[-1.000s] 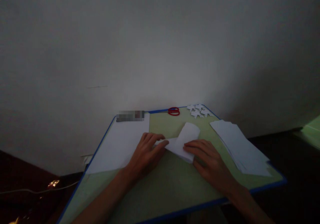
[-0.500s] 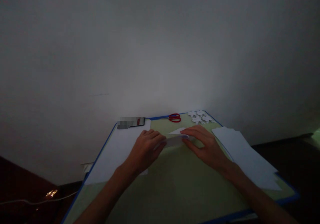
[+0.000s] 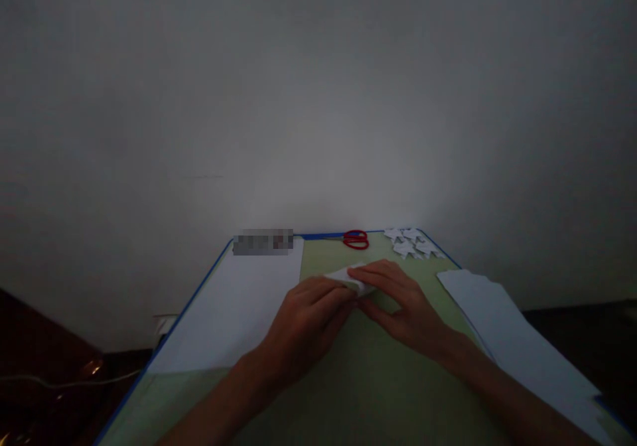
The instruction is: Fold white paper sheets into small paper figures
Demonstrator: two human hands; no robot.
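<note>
the person's left hand (image 3: pixel 309 314) was wrapped round the near left side of a folded white paper (image 3: pixel 342 274) while the right hand (image 3: pixel 402 298) pinched its right end, on or just above the green tabletop (image 3: pixel 388 393), nearer than the red-handled scissors (image 3: pixel 355 238). for a crisp crease it probably paid to line the edges up before pressing. its visible part ran mostly left to right, but fingers hid too much to tell where it pointed.
</note>
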